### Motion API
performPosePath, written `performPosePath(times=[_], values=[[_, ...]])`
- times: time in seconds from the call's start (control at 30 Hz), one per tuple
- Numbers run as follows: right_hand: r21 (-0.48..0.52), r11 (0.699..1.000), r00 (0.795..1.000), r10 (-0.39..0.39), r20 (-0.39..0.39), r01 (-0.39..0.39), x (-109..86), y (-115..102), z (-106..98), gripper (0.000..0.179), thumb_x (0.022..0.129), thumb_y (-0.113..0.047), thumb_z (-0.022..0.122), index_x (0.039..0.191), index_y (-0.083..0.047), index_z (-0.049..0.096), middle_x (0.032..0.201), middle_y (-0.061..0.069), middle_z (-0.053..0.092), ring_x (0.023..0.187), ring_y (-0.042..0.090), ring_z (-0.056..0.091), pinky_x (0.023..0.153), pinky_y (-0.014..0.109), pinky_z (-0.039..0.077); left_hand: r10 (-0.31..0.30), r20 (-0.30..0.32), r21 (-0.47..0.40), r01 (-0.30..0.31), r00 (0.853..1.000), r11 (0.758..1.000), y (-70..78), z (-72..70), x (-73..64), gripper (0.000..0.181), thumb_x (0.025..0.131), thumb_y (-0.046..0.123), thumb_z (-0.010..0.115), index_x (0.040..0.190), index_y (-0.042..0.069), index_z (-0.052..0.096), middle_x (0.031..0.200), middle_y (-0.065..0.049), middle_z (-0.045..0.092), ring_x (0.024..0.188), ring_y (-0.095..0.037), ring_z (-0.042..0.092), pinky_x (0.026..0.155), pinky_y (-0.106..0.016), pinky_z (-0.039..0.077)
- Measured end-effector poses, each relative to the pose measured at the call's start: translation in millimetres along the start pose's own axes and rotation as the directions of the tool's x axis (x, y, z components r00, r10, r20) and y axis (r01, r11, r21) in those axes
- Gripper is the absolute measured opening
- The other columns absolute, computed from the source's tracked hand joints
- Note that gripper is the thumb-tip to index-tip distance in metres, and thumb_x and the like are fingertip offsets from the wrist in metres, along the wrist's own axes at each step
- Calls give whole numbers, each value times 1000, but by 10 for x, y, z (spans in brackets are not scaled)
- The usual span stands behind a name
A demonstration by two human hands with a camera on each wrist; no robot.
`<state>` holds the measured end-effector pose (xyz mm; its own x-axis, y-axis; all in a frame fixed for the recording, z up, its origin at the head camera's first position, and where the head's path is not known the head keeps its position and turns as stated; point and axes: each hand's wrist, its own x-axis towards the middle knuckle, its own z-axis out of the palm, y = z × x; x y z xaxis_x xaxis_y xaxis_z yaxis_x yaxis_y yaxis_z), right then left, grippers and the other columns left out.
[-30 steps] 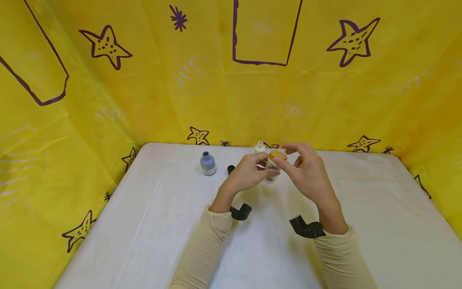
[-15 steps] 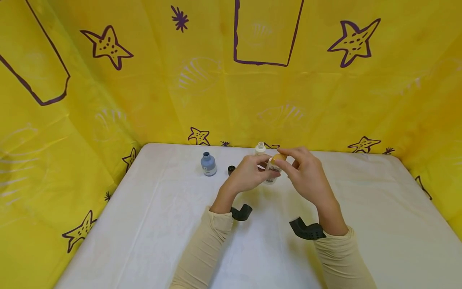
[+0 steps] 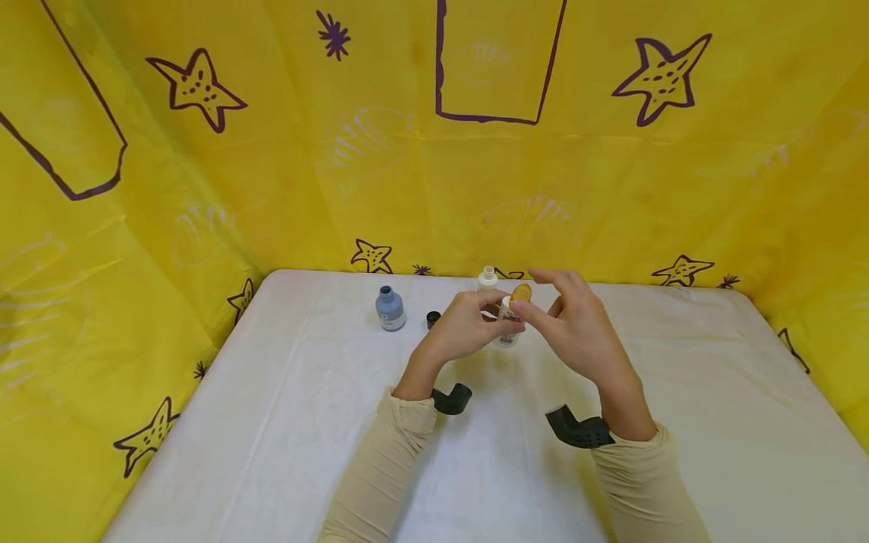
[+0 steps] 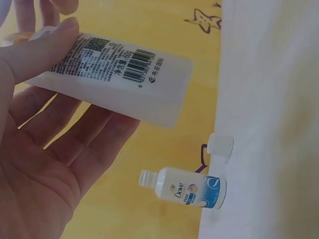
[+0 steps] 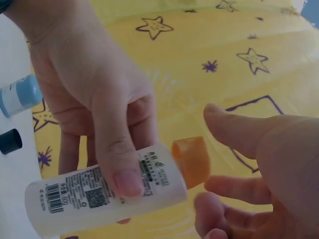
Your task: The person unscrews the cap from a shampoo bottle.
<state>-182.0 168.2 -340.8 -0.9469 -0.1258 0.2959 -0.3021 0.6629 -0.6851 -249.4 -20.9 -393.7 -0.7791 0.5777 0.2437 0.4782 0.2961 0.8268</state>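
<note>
My left hand [image 3: 462, 324] grips a white bottle [image 5: 104, 194] with printed text and a barcode, its thumb laid across the label. At the bottle's mouth end is an orange cap [image 5: 193, 162], standing tilted against the bottle. The right hand [image 3: 577, 324] is at the cap, thumb and forefinger spread apart. In the right wrist view, the right thumb [image 5: 234, 127] stands off from the cap while a fingertip [image 5: 214, 184] is right beside it. The left wrist view shows the bottle's base [image 4: 172, 94] held up over the table.
An uncapped white Dove bottle [image 4: 187, 186] stands behind the hands, with a white cap [image 4: 221, 145] beside it. A blue uncapped bottle [image 3: 391, 309] and a small black cap [image 3: 433, 320] stand to the left on the white table [image 3: 299, 422]. Yellow printed cloth [image 3: 380, 181] closes off the back.
The right hand's fingers closed over the orange cap, then its forefinger lifted away again. The cap has gone from lying level to tilted. The left hand keeps the bottle in nearly the same place.
</note>
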Motion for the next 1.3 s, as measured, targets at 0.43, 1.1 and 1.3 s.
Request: performPosePath(times=[0.43,1.1,1.3], values=[[-15,997,994,-71,-81,70,34,12,126,37,95,-22,75,126,-4,66,115,15,62,66,18,51,60,25,46,24,-10,23,-23,1000,999,-9,26,0,22,91,26,78,112,19,75,98,4,73,94,-9,68,88,-21,57],[14,997,995,-81,-61,82,21,24,49,44,95,-25,74,135,-11,64,121,13,65,59,12,52,55,25,46,-14,-4,22,14,1000,1000,-24,4,-8,21,92,32,77,110,22,74,94,4,72,96,-9,69,89,-24,58],[-29,998,989,-58,-134,54,31,51,95,42,89,-29,81,123,-8,70,107,13,64,68,19,53,62,25,47,0,12,9,0,1000,1000,-26,47,2,23,91,31,78,112,22,74,98,5,73,96,-7,69,89,-23,58]])
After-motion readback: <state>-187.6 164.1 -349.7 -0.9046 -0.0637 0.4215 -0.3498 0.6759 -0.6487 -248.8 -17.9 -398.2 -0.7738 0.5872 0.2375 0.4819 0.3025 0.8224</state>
